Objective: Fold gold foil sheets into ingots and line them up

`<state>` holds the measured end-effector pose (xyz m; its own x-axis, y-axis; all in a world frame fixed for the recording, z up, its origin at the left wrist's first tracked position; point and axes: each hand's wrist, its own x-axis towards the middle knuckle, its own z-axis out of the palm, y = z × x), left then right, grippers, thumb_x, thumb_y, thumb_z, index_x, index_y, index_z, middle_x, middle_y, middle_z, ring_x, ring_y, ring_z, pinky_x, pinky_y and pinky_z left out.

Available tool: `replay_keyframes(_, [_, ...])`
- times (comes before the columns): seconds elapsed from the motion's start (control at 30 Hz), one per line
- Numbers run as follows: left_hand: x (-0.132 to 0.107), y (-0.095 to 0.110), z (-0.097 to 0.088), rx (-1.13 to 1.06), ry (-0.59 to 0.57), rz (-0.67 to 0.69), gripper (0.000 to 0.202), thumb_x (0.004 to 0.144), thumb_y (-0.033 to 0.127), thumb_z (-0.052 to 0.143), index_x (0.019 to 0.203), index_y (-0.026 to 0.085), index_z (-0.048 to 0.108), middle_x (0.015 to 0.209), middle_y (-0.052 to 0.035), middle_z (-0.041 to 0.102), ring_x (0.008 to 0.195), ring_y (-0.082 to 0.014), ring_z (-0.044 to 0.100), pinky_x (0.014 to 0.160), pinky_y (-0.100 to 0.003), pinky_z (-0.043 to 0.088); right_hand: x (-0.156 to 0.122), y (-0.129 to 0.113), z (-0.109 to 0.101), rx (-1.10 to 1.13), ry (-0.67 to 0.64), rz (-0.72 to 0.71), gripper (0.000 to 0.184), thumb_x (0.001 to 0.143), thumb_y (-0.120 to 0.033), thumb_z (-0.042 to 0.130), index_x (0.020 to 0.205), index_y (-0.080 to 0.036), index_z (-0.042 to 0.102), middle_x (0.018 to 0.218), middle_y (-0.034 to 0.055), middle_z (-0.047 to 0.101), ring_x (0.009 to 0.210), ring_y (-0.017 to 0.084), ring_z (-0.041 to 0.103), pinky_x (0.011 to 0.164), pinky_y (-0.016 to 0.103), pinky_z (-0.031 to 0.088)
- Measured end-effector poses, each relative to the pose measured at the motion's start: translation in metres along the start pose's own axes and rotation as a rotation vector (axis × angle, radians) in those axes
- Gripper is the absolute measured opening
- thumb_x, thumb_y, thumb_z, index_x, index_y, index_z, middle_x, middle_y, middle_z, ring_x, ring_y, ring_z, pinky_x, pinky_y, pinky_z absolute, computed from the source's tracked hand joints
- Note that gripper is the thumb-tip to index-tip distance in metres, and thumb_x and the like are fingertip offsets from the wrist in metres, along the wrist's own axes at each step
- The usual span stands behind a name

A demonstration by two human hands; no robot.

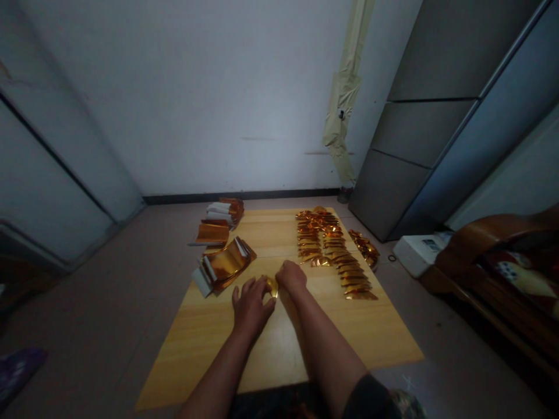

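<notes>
A small piece of gold foil paper is between my hands, low over the middle of the wooden table. My left hand pinches its left side with thumb and forefinger, the other fingers bent. Closed in a fist at the foil's right edge is my right hand; its fingertips are hidden from me. To the left lies a loose stack of gold foil sheets with white backs, curled up. On the right, folded gold foil pieces stand in overlapping rows.
More foil sheets lie at the table's back left corner. Beyond the right edge is a container heaped with gold pieces. A grey refrigerator, a white box and a wooden seat stand on the right. A wall rises behind.
</notes>
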<state>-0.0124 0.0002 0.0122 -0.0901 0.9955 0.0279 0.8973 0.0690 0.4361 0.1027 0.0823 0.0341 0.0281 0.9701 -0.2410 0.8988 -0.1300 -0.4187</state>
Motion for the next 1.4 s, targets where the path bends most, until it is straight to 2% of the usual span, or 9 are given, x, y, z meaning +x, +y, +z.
replay_keyframes(0.17, [0.001,-0.002,0.002,0.006,-0.005,-0.011,0.049,0.079,0.029,0.06,0.128,0.029,0.054,0.135,-0.005,0.06,0.135,-0.0271,0.04,0.114,-0.057,0.013,-0.005,-0.009,0.002,-0.037,0.038,-0.001,0.036,0.078,-0.037,0.063,0.108,-0.017,0.066,0.109,0.0148,0.068,0.095,0.026,0.068,0.071,0.029,0.048])
replay_keyframes(0.33, [0.001,-0.001,0.004,0.004,0.022,-0.016,0.052,0.079,0.029,0.059,0.13,0.03,0.052,0.134,-0.0057,0.06,0.134,-0.0268,0.041,0.114,-0.055,0.013,-0.003,-0.002,0.003,-0.054,0.027,-0.039,0.026,0.081,-0.024,0.059,0.106,-0.019,0.066,0.105,0.0117,0.068,0.092,0.022,0.066,0.068,0.026,0.044])
replay_keyframes(0.5, [0.0,0.002,0.0,-0.013,0.004,-0.013,0.049,0.078,0.027,0.057,0.127,0.031,0.054,0.137,-0.0043,0.058,0.136,-0.0269,0.039,0.114,-0.057,0.011,-0.01,0.019,0.003,0.028,0.0,-0.228,0.026,0.081,-0.015,0.054,0.101,-0.026,0.068,0.104,0.0026,0.064,0.091,0.014,0.061,0.069,0.021,0.037])
replay_keyframes(0.7, [0.007,-0.001,-0.001,-0.016,-0.043,0.064,0.037,0.076,0.022,0.053,0.111,0.031,0.062,0.141,-0.0008,0.054,0.137,-0.0279,0.038,0.114,-0.062,0.008,-0.021,0.031,0.009,0.049,0.066,-0.446,0.024,0.093,-0.024,0.044,0.094,-0.024,0.068,0.103,0.0014,0.057,0.082,0.011,0.056,0.066,0.021,0.033])
replay_keyframes(0.9, [0.012,-0.005,0.002,-0.067,-0.088,0.068,0.052,0.075,0.021,0.051,0.125,0.03,0.056,0.142,-0.0033,0.053,0.14,-0.027,0.034,0.114,-0.063,0.0,-0.022,0.024,0.014,0.013,0.119,-0.352,0.015,0.087,-0.026,0.055,0.098,-0.024,0.064,0.101,0.0002,0.057,0.076,0.011,0.055,0.061,0.023,0.029])
replay_keyframes(1.03, [0.012,-0.004,0.002,-0.062,-0.089,0.062,0.062,0.073,0.02,0.051,0.134,0.028,0.05,0.141,-0.005,0.054,0.14,-0.0266,0.034,0.115,-0.062,-0.001,-0.024,0.014,0.016,-0.025,0.107,-0.385,0.014,0.09,-0.03,0.054,0.094,-0.023,0.066,0.097,0.0027,0.062,0.08,0.013,0.059,0.063,0.023,0.032])
replay_keyframes(1.13, [0.012,-0.006,0.002,-0.074,-0.057,0.053,0.058,0.074,0.021,0.052,0.132,0.028,0.052,0.138,-0.0052,0.057,0.139,-0.0268,0.036,0.116,-0.06,0.003,-0.022,0.004,0.013,-0.098,0.023,-0.358,0.018,0.088,-0.029,0.056,0.099,-0.02,0.067,0.098,0.0068,0.065,0.084,0.017,0.062,0.065,0.024,0.037])
replay_keyframes(1.23, [0.014,-0.012,0.0,-0.069,0.019,0.037,0.048,0.076,0.02,0.051,0.124,0.027,0.058,0.133,-0.0042,0.061,0.132,-0.0251,0.044,0.114,-0.052,0.019,-0.021,-0.003,0.012,-0.149,-0.012,-0.32,0.024,0.088,-0.022,0.053,0.107,-0.017,0.066,0.103,0.0111,0.066,0.089,0.02,0.064,0.069,0.026,0.041])
replay_keyframes(1.4, [0.02,-0.018,-0.005,0.096,0.133,0.0,0.034,0.084,0.022,0.048,0.114,0.024,0.066,0.133,-0.0068,0.06,0.125,-0.0256,0.047,0.103,-0.045,0.034,-0.028,-0.002,0.015,-0.091,0.057,-0.336,0.029,0.082,-0.027,0.056,0.108,-0.015,0.062,0.106,0.0119,0.064,0.093,0.022,0.062,0.074,0.028,0.043])
